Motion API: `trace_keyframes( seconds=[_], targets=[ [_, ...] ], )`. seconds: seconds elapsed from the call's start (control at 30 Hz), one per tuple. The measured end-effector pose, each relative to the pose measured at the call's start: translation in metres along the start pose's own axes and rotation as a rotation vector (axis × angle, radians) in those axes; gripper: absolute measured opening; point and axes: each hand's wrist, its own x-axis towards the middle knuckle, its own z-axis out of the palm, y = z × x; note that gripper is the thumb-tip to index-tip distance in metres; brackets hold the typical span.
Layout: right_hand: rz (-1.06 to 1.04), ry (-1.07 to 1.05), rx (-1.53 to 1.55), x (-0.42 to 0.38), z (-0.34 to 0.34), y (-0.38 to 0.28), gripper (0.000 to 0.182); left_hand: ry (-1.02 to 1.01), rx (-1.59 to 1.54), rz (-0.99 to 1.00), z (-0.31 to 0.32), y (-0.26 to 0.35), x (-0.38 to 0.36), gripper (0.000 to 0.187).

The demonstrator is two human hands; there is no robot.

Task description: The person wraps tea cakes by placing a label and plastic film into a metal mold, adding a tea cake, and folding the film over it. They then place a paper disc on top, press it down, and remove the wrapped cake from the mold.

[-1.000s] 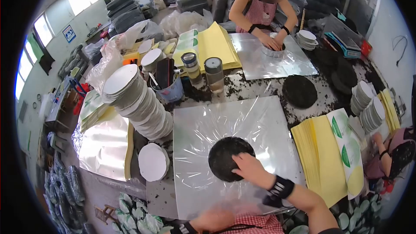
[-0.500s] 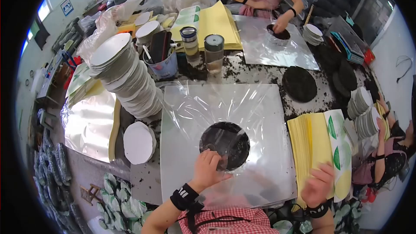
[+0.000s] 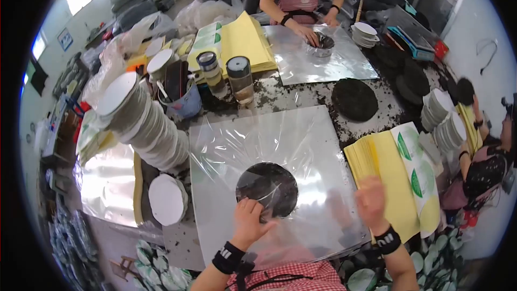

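A dark round disc [image 3: 272, 186] lies under clear plastic film [image 3: 242, 134] on the large silvery sheet [image 3: 215, 237] in front of me. My left hand [image 3: 251, 223] rests at the disc's lower left edge, thumb spread from the other fingers, on the film. My right hand [image 3: 371, 202] is raised near the left edge of the yellow paper stack [image 3: 390, 183]; its fingers are blurred and what they hold, if anything, cannot be made out.
A tall leaning stack of white round papers [image 3: 142, 124] stands left, above a white pile [image 3: 167, 199]. Bottles [image 3: 240, 81] and a bucket [image 3: 186, 102] stand behind. Another dark disc [image 3: 354, 100] lies back right. A co-worker [image 3: 296, 0] works across the table; another person is at right.
The view has shifted. My right hand has moved left, toward the silvery sheet's right edge. My left hand stays at the disc's edge. The co-worker opposite now has both hands near their own disc.
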Motion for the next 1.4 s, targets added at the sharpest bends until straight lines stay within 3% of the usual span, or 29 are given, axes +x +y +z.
trace_keyframes(
  seconds=[0.1, 0.13, 0.2, 0.23, 0.33, 0.37, 0.43, 0.47, 0.57, 0.6, 0.63, 0.67, 0.73, 0.77, 0.8, 0.87, 0.93, 0.97, 1.0, 1.03, 1.2, 1.27, 1.3, 1.33, 1.37, 1.4],
  targets=[
    [0.263, -0.013, 0.044, -0.006, -0.011, -0.011, 0.042, 0.068, 0.001, 0.007, 0.001, 0.003, -0.003, 0.048],
    [0.149, -0.225, -0.019, -0.010, 0.003, -0.026, 0.045, 0.102, 0.008, 0.019, 0.000, 0.004, 0.002, 0.047],
    [-0.036, -0.344, 0.021, -0.031, 0.048, -0.051, 0.045, 0.114, 0.020, 0.000, -0.001, 0.009, 0.008, 0.035],
    [-0.105, -0.258, 0.134, -0.037, 0.070, -0.054, 0.042, 0.111, 0.033, -0.026, 0.001, 0.010, 0.008, 0.033],
    [0.015, -0.094, 0.167, -0.007, 0.105, -0.053, 0.026, 0.079, 0.062, -0.107, -0.005, 0.020, 0.006, 0.026],
    [0.068, -0.093, 0.254, 0.005, 0.100, -0.051, 0.015, 0.082, 0.050, -0.145, -0.004, 0.023, 0.008, 0.027],
    [-0.096, -0.121, 0.129, 0.032, 0.036, -0.034, 0.017, 0.103, 0.013, -0.180, -0.005, 0.024, 0.017, 0.031],
    [-0.072, -0.021, 0.023, 0.041, -0.002, -0.025, 0.017, 0.121, -0.011, -0.198, -0.005, 0.025, 0.017, 0.033],
    [0.433, 0.467, 0.311, 0.025, -0.080, 0.004, 0.019, 0.138, -0.070, -0.265, -0.001, 0.027, 0.009, 0.039],
    [0.527, 0.801, 0.437, 0.054, -0.091, -0.008, 0.019, 0.143, -0.085, -0.262, -0.001, 0.025, 0.014, 0.041],
    [0.485, 0.537, -0.168, 0.045, -0.089, 0.002, 0.013, 0.147, -0.097, -0.259, 0.000, 0.025, 0.016, 0.041],
    [0.702, 0.290, 0.177, -0.004, -0.052, 0.031, 0.037, 0.154, -0.107, -0.257, 0.000, 0.025, 0.015, 0.041],
    [0.750, -0.039, 0.627, -0.002, 0.031, -0.012, 0.077, 0.158, -0.111, -0.256, 0.000, 0.026, 0.010, 0.041],
    [0.626, -0.277, 0.648, 0.008, 0.057, -0.041, 0.097, 0.160, -0.103, -0.252, 0.000, 0.027, 0.010, 0.042],
    [0.522, -0.088, 0.857, 0.008, 0.101, -0.065, 0.106, 0.158, -0.091, -0.249, -0.001, 0.025, 0.013, 0.042],
    [0.560, 0.088, 0.832, 0.070, 0.133, -0.092, 0.098, 0.130, -0.089, -0.260, -0.004, 0.026, 0.011, 0.044],
    [0.374, -0.014, 0.622, 0.110, 0.139, -0.117, 0.084, 0.090, -0.115, -0.266, -0.007, 0.025, 0.013, 0.045],
    [0.273, -0.053, 0.510, 0.125, 0.139, -0.121, 0.077, 0.181, -0.140, -0.257, -0.009, 0.023, 0.009, 0.046],
    [0.041, -0.012, 0.492, 0.127, 0.141, -0.123, 0.056, 0.280, -0.165, -0.242, -0.011, 0.020, -0.002, 0.048],
    [0.057, -0.006, 0.513, 0.111, 0.148, -0.126, 0.051, 0.388, -0.192, -0.229, -0.011, 0.012, -0.003, 0.050],
    [0.041, -0.119, 0.562, 0.098, 0.146, -0.131, 0.027, 0.340, -0.661, -0.325, -0.021, -0.010, 0.026, 0.068],
    [-0.083, -0.118, 0.677, 0.101, 0.146, -0.114, 0.024, -0.015, -0.323, 0.081, -0.025, 0.002, 0.044, 0.066],
    [-0.081, 0.167, 0.621, 0.093, 0.144, -0.108, 0.023, 0.007, -0.274, 0.055, -0.017, 0.005, 0.044, 0.062],
    [-0.021, 0.210, 0.497, 0.084, 0.141, -0.091, 0.034, 0.035, -0.221, 0.030, -0.006, 0.005, 0.036, 0.058],
    [0.335, 0.307, 0.590, 0.096, 0.148, -0.082, 0.038, -0.026, -0.187, -0.011, 0.011, -0.017, 0.028, 0.077],
    [0.723, 0.383, 0.671, 0.099, 0.151, -0.080, 0.043, 0.066, -0.363, -0.081, 0.005, -0.012, 0.035, 0.085]
  ],
)
